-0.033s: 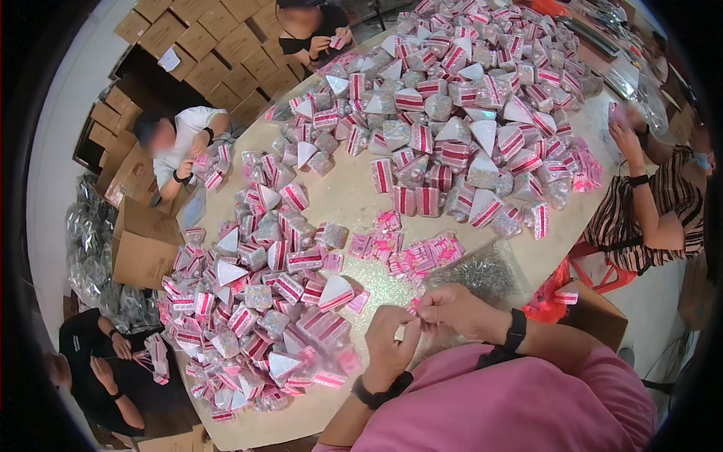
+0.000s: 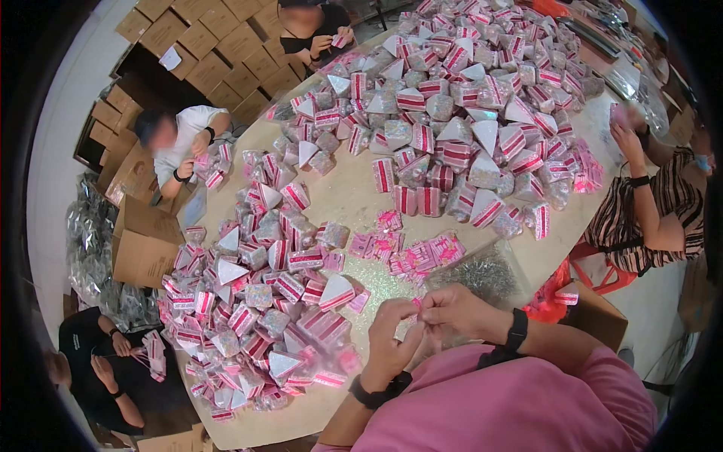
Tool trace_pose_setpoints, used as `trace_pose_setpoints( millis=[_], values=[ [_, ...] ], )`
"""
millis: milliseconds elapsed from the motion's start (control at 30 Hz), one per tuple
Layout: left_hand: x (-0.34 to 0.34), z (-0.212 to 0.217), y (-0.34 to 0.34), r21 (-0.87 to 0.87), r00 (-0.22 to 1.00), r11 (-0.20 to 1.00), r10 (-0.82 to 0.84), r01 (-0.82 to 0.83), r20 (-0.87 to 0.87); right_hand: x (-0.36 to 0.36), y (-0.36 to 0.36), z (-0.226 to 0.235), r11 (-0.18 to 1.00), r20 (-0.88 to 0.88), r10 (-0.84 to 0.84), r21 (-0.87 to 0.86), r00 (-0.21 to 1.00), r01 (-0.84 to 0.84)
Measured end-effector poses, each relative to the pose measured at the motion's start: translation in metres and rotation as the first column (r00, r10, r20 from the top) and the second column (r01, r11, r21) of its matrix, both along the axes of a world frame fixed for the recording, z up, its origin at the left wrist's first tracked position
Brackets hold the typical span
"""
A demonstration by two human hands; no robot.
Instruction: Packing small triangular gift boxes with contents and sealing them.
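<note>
My left hand (image 2: 393,339) and my right hand (image 2: 456,310) meet fingertip to fingertip above the table's near edge. Both are closed in a pinch on a small pink piece (image 2: 416,303), mostly hidden by the fingers. Some clear plastic (image 2: 431,343) shows below them; I cannot tell whether they hold it. Beyond my right hand stands a clear tray (image 2: 520,280) of thin silver metal pieces. Pink printed cards (image 2: 425,255) lie just past my hands. To the left spreads a heap of pink-and-white wedges like cake slices (image 2: 335,292), wrapped in clear plastic.
A bigger heap of wrapped wedges (image 2: 454,154) covers the far side of the pale table (image 2: 331,200). Co-workers handle pieces at the left, far and right sides. Cardboard boxes (image 2: 162,34) are stacked at the far left; an open carton (image 2: 599,316) is by my right arm.
My left hand's fingers have shifted slightly, and the pink piece shows more between my fingertips. At lower left, a co-worker's pink-and-white bundle has moved a little.
</note>
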State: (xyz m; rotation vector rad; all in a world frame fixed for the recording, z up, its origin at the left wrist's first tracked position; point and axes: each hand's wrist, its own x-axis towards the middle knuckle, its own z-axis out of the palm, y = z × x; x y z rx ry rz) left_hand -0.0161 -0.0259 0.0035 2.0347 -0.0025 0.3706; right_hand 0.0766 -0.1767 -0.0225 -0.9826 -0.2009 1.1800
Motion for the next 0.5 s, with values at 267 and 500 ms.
trace_pose_setpoints(
  millis=[267,500],
  values=[
    [-0.003,0.004,0.018,-0.198,0.945,0.953,-0.265,0.228,-0.191,-0.002,-0.002,-0.005,0.996,-0.064,0.085,0.018,0.994,-0.084],
    [-0.004,0.004,0.018,-0.163,0.955,0.972,-0.204,0.171,-0.216,-0.004,-0.004,-0.012,0.992,-0.102,0.114,0.057,0.988,-0.108]
  ],
)
